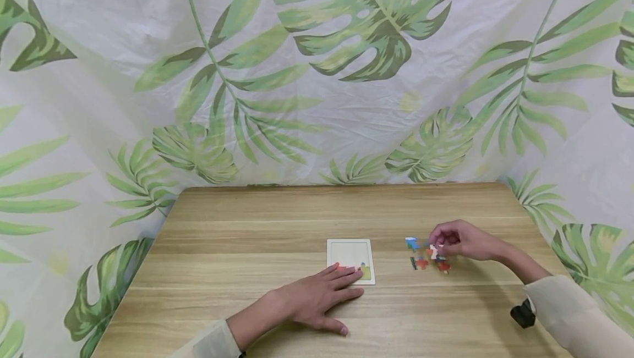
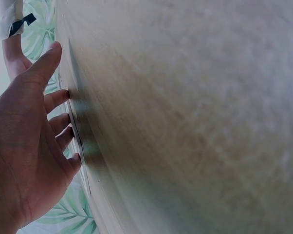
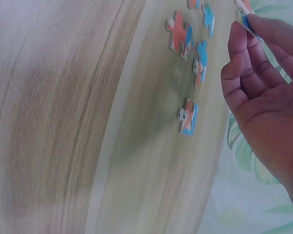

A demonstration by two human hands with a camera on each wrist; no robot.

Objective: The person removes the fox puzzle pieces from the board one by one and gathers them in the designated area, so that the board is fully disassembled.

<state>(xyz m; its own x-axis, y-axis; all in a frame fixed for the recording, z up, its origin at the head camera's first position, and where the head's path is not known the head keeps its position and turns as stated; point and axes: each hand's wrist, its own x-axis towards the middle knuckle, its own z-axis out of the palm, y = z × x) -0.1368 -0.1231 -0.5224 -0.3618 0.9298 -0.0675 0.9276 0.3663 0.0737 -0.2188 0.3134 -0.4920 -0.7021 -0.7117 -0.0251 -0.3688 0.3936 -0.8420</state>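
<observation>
Leafy cloth [image 1: 346, 105] hangs behind the tabletop [image 1: 238, 231]. Midway between its side edges, the left hand [image 1: 324, 297] lies spread on the puzzle board [image 1: 349, 251]. Nearer the right edge, the right hand [image 1: 463, 241] pinches one piece [image 3: 242, 9] beside loose pieces [image 3: 189, 117]. A light pinch and still board should help.

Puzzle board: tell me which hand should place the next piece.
Right hand, most likely: it pinches a puzzle piece near the loose pieces, while the left hand rests on the near part of the puzzle board.
</observation>
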